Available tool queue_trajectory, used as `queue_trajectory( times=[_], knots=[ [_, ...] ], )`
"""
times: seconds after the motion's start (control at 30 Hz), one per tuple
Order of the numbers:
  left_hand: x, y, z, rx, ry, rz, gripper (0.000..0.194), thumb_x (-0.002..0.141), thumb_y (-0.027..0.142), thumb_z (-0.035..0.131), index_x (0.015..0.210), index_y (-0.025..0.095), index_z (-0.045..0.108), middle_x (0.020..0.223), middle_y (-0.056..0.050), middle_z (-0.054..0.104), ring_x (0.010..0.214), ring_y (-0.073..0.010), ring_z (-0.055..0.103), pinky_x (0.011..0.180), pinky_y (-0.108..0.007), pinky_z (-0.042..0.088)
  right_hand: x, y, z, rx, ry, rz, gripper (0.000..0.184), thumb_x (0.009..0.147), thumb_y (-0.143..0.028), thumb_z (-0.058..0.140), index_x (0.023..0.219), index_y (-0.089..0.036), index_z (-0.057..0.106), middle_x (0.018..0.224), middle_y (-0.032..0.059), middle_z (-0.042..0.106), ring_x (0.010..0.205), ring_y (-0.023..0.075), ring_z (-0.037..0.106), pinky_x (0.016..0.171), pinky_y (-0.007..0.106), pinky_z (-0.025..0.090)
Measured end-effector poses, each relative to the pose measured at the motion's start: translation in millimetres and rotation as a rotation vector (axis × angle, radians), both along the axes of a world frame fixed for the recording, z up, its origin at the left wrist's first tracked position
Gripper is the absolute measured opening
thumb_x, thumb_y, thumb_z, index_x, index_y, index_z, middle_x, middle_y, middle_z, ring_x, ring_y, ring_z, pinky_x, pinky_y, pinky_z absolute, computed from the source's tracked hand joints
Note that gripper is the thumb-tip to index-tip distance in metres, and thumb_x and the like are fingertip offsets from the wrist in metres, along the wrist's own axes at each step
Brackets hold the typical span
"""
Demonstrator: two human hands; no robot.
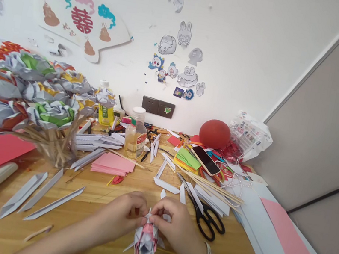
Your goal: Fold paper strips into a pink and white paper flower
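A white and pink folded paper flower (146, 242) is held just above the wooden table, near its front edge. My left hand (129, 213) pinches the flower's upper edge from the left, thumb against the paper. On the other side my right hand (169, 222) pinches the same edge, its thumb close to the left one. What lies between the fingertips is mostly hidden. Black-handled scissors (210, 222) lie to the right of my right hand. Folded white paper strips (166, 186) rest beyond the hands, and more strips (54, 203) lie at the left.
A bunch of paper flowers (51, 113) on wooden sticks stands at the left. Pink paper squares (113, 163), a clear bottle of amber liquid (135, 138), a phone (205, 160), wooden sticks (211, 186) and a red balloon (214, 133) crowd the back. A grey panel (329, 106) bounds the right side.
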State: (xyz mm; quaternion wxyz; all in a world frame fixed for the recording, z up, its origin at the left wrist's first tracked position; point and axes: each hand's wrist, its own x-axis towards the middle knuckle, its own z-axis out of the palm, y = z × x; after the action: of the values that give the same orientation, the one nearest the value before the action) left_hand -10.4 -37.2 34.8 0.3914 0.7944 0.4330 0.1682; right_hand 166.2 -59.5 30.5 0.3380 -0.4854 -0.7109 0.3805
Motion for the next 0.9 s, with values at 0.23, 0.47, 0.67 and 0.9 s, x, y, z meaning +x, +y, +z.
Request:
queue_trajectory(
  times=[0.23,0.47,0.67,0.9],
  knots=[
    [0,1,-12.3,0.049,-0.031,-0.044,0.013,0.075,0.023,0.059,0.064,0.017,0.058,0.079,-0.003,0.060,0.072,-0.0153,0.056,0.064,-0.024,0.042,4,5,-4.6,-0.120,-0.013,0.099,0.011,0.069,-0.009,0.065,0.075,-0.019,0.066,0.070,-0.0022,0.063,0.067,0.0131,0.057,0.063,0.021,0.043],
    [7,-13,0.9,0.220,0.008,-0.061,0.016,0.072,0.009,0.052,0.059,0.018,0.052,0.079,-0.005,0.057,0.076,-0.0176,0.054,0.066,-0.025,0.041,1,0,0.6,-0.012,-0.153,0.118,0.014,0.065,-0.005,0.065,0.066,-0.019,0.063,0.064,-0.0036,0.058,0.064,0.0125,0.052,0.058,0.021,0.038],
    [0,-2,-3.0,-0.126,-0.286,-0.102,0.017,0.075,0.027,0.061,0.063,0.017,0.053,0.088,-0.005,0.061,0.084,-0.0187,0.058,0.075,-0.027,0.043,1,-2,4.4,0.084,-0.117,0.096,0.018,0.065,0.000,0.063,0.065,-0.018,0.064,0.065,-0.0031,0.057,0.065,0.0122,0.053,0.060,0.021,0.038],
    [-4,10,-16.6,-0.689,-0.463,0.029,0.041,0.073,0.054,0.062,0.082,0.015,0.058,0.070,-0.001,0.065,0.064,-0.0151,0.060,0.055,-0.023,0.042,3,-1,1.3,0.175,-0.078,0.057,0.015,0.070,-0.004,0.069,0.067,-0.019,0.067,0.066,-0.0016,0.062,0.068,0.0133,0.056,0.065,0.022,0.040]
  ],
)
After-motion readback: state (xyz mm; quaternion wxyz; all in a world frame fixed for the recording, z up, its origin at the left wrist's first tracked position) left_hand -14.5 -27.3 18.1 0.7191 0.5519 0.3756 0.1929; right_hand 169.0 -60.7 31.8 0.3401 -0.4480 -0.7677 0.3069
